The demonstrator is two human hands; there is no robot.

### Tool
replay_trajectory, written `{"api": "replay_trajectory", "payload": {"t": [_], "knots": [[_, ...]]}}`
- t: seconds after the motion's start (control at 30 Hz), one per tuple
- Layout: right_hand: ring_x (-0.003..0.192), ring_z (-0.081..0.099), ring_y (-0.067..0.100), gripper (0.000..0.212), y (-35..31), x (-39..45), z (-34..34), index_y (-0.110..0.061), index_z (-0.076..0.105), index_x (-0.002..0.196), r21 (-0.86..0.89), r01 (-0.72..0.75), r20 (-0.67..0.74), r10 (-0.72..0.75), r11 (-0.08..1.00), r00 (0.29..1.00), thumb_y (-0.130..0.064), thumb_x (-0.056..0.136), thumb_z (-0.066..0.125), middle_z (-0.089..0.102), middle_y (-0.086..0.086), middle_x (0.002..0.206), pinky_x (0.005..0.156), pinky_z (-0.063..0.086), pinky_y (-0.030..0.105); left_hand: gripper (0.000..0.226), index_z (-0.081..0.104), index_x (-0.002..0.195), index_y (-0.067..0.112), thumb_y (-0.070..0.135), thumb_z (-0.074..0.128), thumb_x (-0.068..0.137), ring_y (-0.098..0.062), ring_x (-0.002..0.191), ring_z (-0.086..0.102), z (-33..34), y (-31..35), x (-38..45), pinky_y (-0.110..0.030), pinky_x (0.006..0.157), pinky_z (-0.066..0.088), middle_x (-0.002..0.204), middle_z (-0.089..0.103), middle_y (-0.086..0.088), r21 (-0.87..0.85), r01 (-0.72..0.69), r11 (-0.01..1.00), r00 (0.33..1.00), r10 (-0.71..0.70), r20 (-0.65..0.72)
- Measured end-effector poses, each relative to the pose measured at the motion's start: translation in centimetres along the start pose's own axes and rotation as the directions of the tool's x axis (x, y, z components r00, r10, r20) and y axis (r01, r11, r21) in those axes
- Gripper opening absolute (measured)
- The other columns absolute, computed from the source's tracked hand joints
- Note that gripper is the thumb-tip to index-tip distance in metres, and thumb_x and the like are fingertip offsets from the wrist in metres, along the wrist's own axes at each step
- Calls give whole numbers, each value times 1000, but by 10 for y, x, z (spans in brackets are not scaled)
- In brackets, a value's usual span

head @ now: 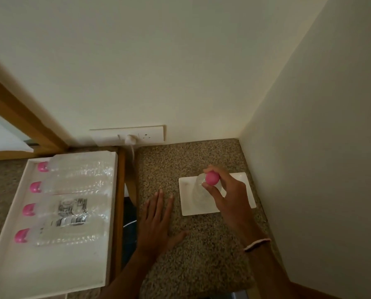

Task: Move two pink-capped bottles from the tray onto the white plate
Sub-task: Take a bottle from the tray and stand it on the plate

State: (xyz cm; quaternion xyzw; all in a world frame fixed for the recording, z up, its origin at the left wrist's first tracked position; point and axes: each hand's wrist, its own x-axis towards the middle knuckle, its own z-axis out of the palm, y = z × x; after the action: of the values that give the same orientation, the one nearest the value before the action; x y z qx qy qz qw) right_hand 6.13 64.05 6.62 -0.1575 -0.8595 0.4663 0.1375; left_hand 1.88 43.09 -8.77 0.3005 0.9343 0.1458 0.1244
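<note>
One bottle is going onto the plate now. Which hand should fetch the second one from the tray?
Left. The left hand is empty, flat on the counter beside the tray of four lying bottles. The right hand grips the upright bottle over the plate.

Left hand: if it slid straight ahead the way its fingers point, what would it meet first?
The left hand points up the speckled counter. Its path looks free, passing left of the white plate, until the wall, though depth is unclear.
</note>
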Motion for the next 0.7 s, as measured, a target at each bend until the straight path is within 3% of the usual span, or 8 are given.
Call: {"api": "replay_trajectory", "payload": {"t": [0.27,0.37,0.43,0.53,0.6,0.7], "knots": [[100,57,-17,30,-9,-1,9,-21,63,115,-103,39,-28,-42,994,999,-16,87,75,65,-13,107,87,44,3,113,19,158,20,93,40,74,-31,156,14,-10,2,-3,-59,122,24,168,17,-15,5,2,1000,999,-3,32],[100,60,-3,35,-15,-2,9,-18,63,117,-103,7,-32,-11,995,999,-17,85,77,66,-9,112,93,50,17,116,21,158,16,95,29,74,-36,155,17,-20,8,-5,-59,123,23,167,17,-18,49,-13,999,999,11,45],[106,60,7,45,-23,-4,9,-20,61,121,-87,-20,-31,17,996,999,-25,81,81,65,-8,117,93,44,8,118,21,158,16,97,25,72,-37,154,19,-34,10,-7,-60,122,24,166,18,-20,62,-26,998,1000,25,16],[111,54,6,59,-40,-6,6,-21,59,125,-98,-21,-119,9,995,993,-46,76,79,63,-4,126,85,31,-7,123,13,159,18,100,23,68,-36,156,8,-61,9,-10,-61,123,22,168,10,-18,76,-36,996,998,40,-42],[115,51,4,65,-56,-8,5,-20,57,127,-106,29,-184,-49,994,982,-57,75,72,60,-2,131,91,35,-1,124,3,160,20,101,20,67,-34,157,-2,-79,3,-17,-60,125,15,169,-1,-16,92,-38,995,996,45,-80],[129,51,15,63,-82,-13,16,-16,59,126,-121,109,-258,-137,987,956,-58,81,70,58,5,136,103,49,35,123,-2,159,20,100,19,69,-31,157,-8,-107,-17,-33,-60,126,13,170,-6,-15,67,-37,997,986,48,-162]]}}
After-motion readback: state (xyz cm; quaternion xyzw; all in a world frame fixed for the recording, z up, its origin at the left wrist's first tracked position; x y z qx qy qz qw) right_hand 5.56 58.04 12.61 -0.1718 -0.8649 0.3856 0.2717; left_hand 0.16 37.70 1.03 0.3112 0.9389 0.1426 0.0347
